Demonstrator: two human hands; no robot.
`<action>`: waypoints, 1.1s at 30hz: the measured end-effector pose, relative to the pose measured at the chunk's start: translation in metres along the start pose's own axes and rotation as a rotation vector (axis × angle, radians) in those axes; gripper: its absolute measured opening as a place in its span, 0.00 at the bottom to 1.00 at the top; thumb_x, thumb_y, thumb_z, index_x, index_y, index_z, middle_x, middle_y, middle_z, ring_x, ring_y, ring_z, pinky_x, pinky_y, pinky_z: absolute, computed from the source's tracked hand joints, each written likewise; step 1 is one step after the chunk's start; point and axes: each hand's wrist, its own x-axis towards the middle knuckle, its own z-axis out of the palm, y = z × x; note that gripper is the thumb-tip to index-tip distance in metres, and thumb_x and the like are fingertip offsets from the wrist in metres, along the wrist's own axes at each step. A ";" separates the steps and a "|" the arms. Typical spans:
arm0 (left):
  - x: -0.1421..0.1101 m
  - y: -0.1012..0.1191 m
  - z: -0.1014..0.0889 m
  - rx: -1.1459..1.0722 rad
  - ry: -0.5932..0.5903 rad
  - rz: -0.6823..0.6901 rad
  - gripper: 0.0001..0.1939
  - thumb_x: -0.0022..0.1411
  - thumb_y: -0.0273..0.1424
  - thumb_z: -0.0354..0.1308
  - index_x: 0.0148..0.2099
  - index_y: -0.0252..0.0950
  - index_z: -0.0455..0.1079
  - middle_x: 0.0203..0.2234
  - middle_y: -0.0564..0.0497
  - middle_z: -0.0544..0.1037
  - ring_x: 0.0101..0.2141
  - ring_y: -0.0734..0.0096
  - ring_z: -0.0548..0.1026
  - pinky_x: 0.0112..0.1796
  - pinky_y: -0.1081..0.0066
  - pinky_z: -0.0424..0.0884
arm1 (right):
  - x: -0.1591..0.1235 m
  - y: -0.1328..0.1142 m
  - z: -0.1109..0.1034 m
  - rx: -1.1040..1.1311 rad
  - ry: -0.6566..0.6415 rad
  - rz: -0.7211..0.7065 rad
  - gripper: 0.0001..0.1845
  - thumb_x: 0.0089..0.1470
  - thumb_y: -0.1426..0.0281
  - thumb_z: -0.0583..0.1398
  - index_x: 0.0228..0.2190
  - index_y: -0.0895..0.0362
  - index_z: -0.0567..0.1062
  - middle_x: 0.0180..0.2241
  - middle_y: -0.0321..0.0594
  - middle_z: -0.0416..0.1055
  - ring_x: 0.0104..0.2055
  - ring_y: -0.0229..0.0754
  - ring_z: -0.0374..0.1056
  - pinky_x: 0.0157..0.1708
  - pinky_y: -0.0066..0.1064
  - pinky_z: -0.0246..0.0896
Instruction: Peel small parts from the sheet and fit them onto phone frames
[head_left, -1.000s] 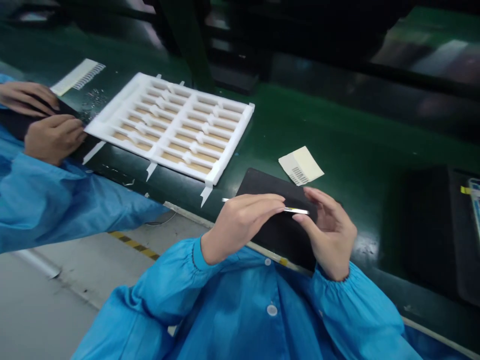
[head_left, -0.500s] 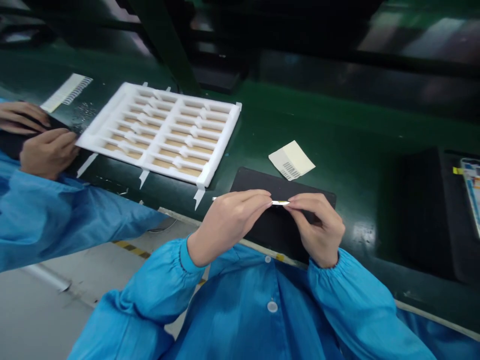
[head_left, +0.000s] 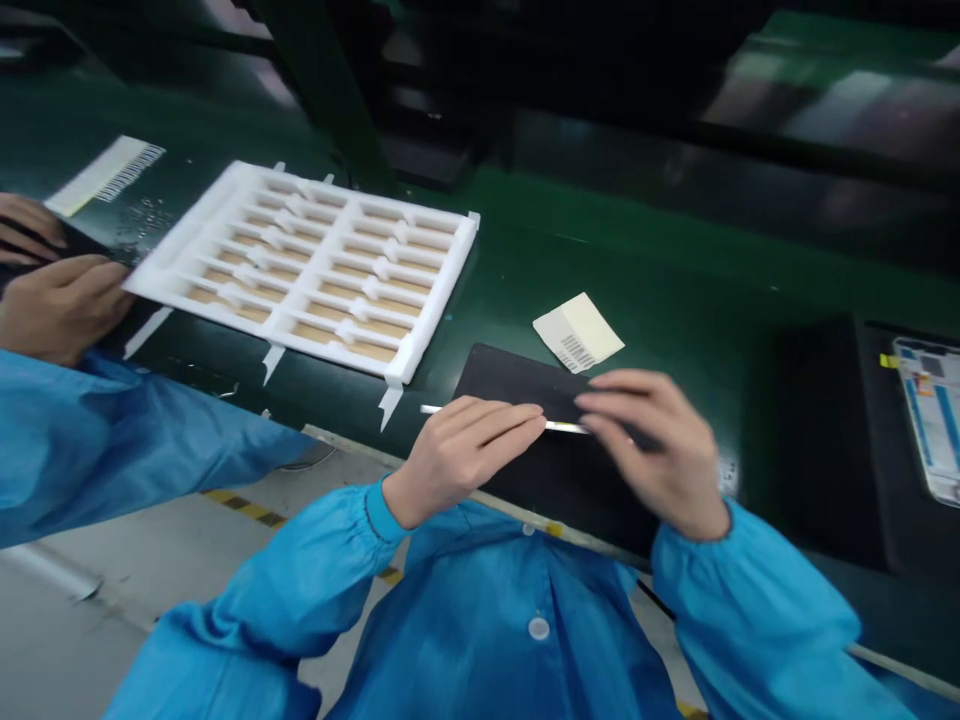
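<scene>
My left hand [head_left: 472, 445] is closed on a thin white strip-like piece [head_left: 566, 427], seen almost edge-on. One end of the piece sticks out left of my fingers, the other to the right. At its right end is my right hand [head_left: 649, 435], slightly blurred, its thumb and fingers parted around or just beside the tip. Whether the thumb touches the piece I cannot tell. Beneath both hands lies a black mat [head_left: 517, 380] on the green table. Just beyond the mat rests a pale sheet with barcode-like labels [head_left: 581, 332].
A white foam tray with slots [head_left: 315, 265] stands left of the mat. At far left, a co-worker's hands [head_left: 64, 300] work near a label sheet [head_left: 105, 172] and small scattered parts [head_left: 142, 220]. A phone-like frame [head_left: 934, 415] lies on a black surface at right.
My right hand has shifted right and its fingers have spread from their pinch on the piece's end. My left hand keeps its hold. The view has moved slightly.
</scene>
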 end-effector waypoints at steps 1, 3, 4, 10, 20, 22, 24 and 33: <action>0.004 -0.003 0.000 -0.014 -0.014 -0.004 0.13 0.67 0.19 0.54 0.51 0.32 0.71 0.47 0.46 0.80 0.44 0.65 0.79 0.39 0.68 0.74 | 0.012 0.011 0.000 -0.009 0.020 0.028 0.09 0.60 0.75 0.61 0.41 0.53 0.78 0.43 0.44 0.72 0.45 0.45 0.70 0.43 0.37 0.68; 0.013 -0.011 0.000 -0.070 -0.052 -0.051 0.11 0.68 0.20 0.53 0.49 0.32 0.71 0.45 0.47 0.81 0.43 0.67 0.80 0.41 0.69 0.74 | 0.035 0.039 0.005 -0.060 -0.035 0.025 0.06 0.60 0.74 0.60 0.39 0.54 0.77 0.39 0.43 0.73 0.43 0.46 0.70 0.42 0.38 0.67; 0.018 -0.015 0.000 -0.103 -0.075 -0.084 0.10 0.68 0.20 0.53 0.48 0.32 0.72 0.44 0.48 0.81 0.43 0.68 0.80 0.42 0.69 0.75 | 0.046 0.053 0.011 -0.082 -0.147 0.000 0.06 0.60 0.74 0.60 0.37 0.55 0.77 0.38 0.43 0.73 0.42 0.46 0.70 0.42 0.37 0.66; 0.027 -0.026 -0.001 -0.193 -0.144 -0.225 0.09 0.70 0.27 0.52 0.48 0.33 0.73 0.44 0.48 0.81 0.45 0.67 0.79 0.47 0.69 0.75 | 0.069 0.095 0.030 -0.159 -0.506 -0.105 0.08 0.62 0.72 0.57 0.34 0.57 0.76 0.36 0.44 0.73 0.40 0.46 0.69 0.41 0.35 0.64; 0.011 -0.014 -0.006 -0.114 -0.102 -0.210 0.10 0.69 0.23 0.52 0.49 0.34 0.72 0.45 0.48 0.80 0.45 0.67 0.79 0.47 0.67 0.76 | 0.066 0.078 0.018 -0.395 -0.734 -0.225 0.10 0.63 0.76 0.51 0.39 0.57 0.72 0.39 0.47 0.69 0.40 0.48 0.63 0.37 0.36 0.58; 0.010 -0.013 -0.006 -0.111 -0.097 -0.207 0.11 0.69 0.22 0.52 0.50 0.33 0.71 0.46 0.48 0.80 0.46 0.67 0.79 0.47 0.67 0.75 | 0.065 0.080 0.022 -0.312 -0.687 -0.146 0.08 0.62 0.74 0.51 0.35 0.56 0.70 0.37 0.47 0.68 0.39 0.48 0.62 0.37 0.36 0.57; 0.008 -0.012 -0.005 -0.104 -0.100 -0.209 0.11 0.69 0.21 0.51 0.51 0.33 0.70 0.46 0.48 0.80 0.47 0.67 0.78 0.47 0.66 0.75 | 0.061 0.084 0.027 -0.263 -0.610 -0.071 0.08 0.63 0.71 0.51 0.34 0.56 0.68 0.37 0.47 0.67 0.39 0.48 0.62 0.37 0.37 0.57; 0.005 -0.011 -0.002 -0.075 -0.095 -0.197 0.13 0.68 0.20 0.51 0.53 0.33 0.69 0.48 0.47 0.79 0.48 0.66 0.77 0.47 0.65 0.74 | 0.046 0.099 0.034 0.033 -0.207 0.292 0.10 0.64 0.62 0.50 0.33 0.53 0.64 0.30 0.39 0.71 0.31 0.42 0.69 0.34 0.35 0.65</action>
